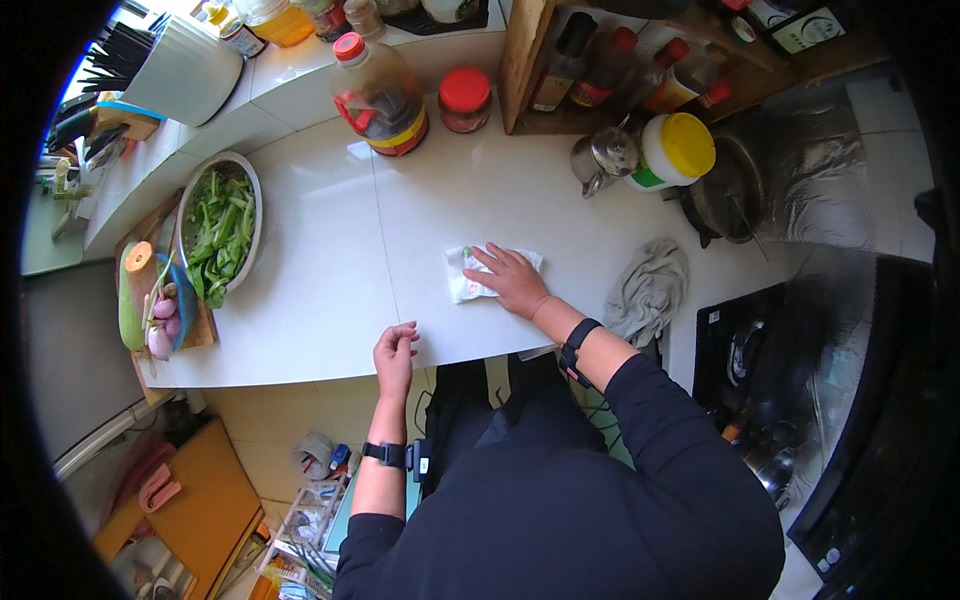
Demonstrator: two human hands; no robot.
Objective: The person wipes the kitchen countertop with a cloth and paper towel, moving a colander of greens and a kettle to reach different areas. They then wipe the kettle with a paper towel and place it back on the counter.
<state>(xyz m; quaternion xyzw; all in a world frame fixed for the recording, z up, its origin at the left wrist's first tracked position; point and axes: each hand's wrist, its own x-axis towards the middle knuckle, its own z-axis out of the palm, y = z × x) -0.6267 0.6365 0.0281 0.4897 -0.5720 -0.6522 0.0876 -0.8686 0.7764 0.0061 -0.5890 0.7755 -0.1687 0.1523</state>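
Observation:
My right hand (515, 283) lies palm down, fingers spread, on a folded white cloth (459, 281) with small coloured prints. The cloth rests flat on the white countertop (322, 300), partly covered by the hand. Just over the counter's front edge is my left hand (395, 351), its fingers loosely bent and nothing visible in them. To the right of the right forearm, a crumpled grey towel (649, 289) lies near the counter's edge.
At left, a metal colander (257, 217) of leafy greens (221, 225) stands by a cutting board (201, 330) with shallots (160, 339) and squash (131, 300). At the back stand a large sauce jug (382, 97), a red-lidded jar (465, 105), a metal pot (600, 159) and a yellow-lidded tub (671, 154). A black stove (739, 360) is at right.

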